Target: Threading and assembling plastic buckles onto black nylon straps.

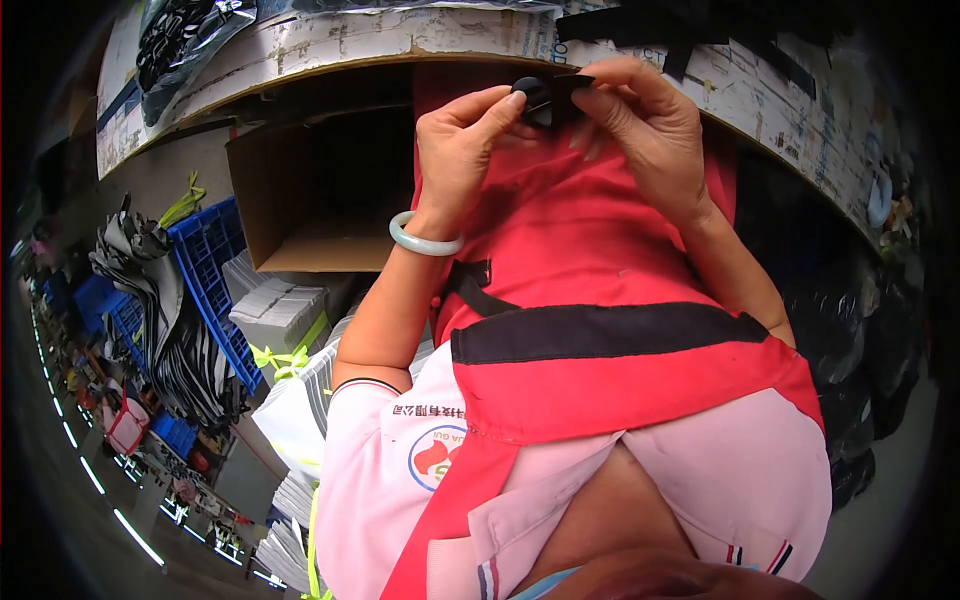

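Steady the small black piece (537, 100) at top centre of the frame, over the red apron (600, 250) and just beside the counter (330, 45), with the left hand (460, 150) pinching its edge by thumb and forefinger. Guide gently with the right hand (655, 140), pinched on dark flat material (574, 92); cannot tell whether 1 part or 2. Elbows bent mid-frame, forearms angled inward toward the top.

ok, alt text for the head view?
A person's left hand and right hand pinch small black material over a red apron. An open cardboard box sits left, beneath a worktable's edge, with a blue crate farther left.
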{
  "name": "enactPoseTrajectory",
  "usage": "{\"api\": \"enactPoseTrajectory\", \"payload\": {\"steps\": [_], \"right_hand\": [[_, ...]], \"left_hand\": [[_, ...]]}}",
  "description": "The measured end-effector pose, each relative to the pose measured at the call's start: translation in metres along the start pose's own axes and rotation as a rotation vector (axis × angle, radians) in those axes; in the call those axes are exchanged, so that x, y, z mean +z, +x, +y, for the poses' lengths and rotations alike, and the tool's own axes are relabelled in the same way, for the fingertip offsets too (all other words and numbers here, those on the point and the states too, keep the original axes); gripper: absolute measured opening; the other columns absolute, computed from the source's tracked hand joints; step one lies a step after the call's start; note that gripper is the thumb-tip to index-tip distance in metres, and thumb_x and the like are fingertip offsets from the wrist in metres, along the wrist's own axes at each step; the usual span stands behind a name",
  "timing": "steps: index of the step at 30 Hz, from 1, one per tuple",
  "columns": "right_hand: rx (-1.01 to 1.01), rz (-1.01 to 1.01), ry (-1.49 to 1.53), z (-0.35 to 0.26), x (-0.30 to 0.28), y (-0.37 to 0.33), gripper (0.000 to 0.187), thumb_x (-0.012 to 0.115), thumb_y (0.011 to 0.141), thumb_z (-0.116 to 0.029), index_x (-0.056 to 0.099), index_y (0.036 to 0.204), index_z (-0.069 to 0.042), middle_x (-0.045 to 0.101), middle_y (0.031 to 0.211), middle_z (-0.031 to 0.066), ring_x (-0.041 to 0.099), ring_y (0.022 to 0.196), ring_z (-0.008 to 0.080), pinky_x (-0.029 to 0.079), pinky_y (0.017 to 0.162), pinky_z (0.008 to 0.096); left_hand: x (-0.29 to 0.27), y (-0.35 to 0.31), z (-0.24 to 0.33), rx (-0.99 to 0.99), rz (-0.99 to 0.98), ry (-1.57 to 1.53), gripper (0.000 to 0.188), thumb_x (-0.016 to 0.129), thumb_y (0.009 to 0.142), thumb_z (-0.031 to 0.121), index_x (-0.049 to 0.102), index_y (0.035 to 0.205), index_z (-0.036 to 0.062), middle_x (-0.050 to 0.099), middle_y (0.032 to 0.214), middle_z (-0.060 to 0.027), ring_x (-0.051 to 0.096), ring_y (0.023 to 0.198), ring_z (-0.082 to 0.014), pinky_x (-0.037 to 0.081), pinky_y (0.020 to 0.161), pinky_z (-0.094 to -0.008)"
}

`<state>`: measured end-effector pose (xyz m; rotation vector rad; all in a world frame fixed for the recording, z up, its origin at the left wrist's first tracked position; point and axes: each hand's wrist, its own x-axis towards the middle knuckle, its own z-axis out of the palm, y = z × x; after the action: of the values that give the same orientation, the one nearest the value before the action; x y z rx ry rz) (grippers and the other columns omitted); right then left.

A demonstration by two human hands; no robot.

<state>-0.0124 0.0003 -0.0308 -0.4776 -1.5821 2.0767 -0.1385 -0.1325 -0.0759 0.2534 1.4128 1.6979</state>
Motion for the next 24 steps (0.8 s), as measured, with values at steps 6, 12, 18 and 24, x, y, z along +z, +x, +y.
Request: {"api": "enactPoseTrajectory", "payload": {"steps": [6,12,18,24], "right_hand": [[0.517,-0.035,-0.207,0.011,-0.009,-0.002,0.015,0.067,0.091,-0.016,0.062,0.093,-0.002,0.063,0.075,0.002,0.06,0.058,0.0067,0.049,0.051,0.0189],[0.576,-0.08,-0.263,0.016,-0.011,0.0,0.017,0.065,0.092,-0.019,0.06,0.089,-0.003,0.062,0.075,0.0015,0.06,0.058,0.0067,0.05,0.051,0.0188],[0.431,0.067,0.002,0.015,-0.008,0.001,0.023,0.064,0.093,-0.023,0.061,0.105,-0.003,0.06,0.077,0.0009,0.061,0.063,0.0068,0.051,0.053,0.0191],[0.544,-0.165,-0.189,0.013,-0.02,0.003,0.019,0.066,0.092,-0.021,0.066,0.098,-0.004,0.06,0.075,-0.0022,0.055,0.059,0.0034,0.046,0.053,0.0174]], "left_hand": [[0.004,-0.004,-0.008,0.227,0.051,0.113,0.019,0.07,0.086,0.005,0.07,0.103,-0.0038,0.071,0.089,-0.007,0.063,0.08,-0.0079,0.05,0.073,-0.0193],[0.005,-0.009,-0.013,0.278,0.061,0.133,0.016,0.07,0.085,0.0,0.071,0.101,-0.0016,0.07,0.092,-0.0042,0.062,0.084,-0.0087,0.049,0.074,-0.0206],[-0.002,-0.006,-0.015,0.5,-0.09,0.25,0.02,0.068,0.081,-0.008,0.071,0.099,-0.0001,0.066,0.094,-0.0066,0.062,0.084,-0.0114,0.049,0.072,-0.0213],[-0.005,-0.017,-0.009,0.53,-0.187,0.363,0.023,0.068,0.078,-0.011,0.072,0.096,0.003,0.061,0.097,-0.005,0.059,0.083,-0.0113,0.049,0.068,-0.0217]]}}
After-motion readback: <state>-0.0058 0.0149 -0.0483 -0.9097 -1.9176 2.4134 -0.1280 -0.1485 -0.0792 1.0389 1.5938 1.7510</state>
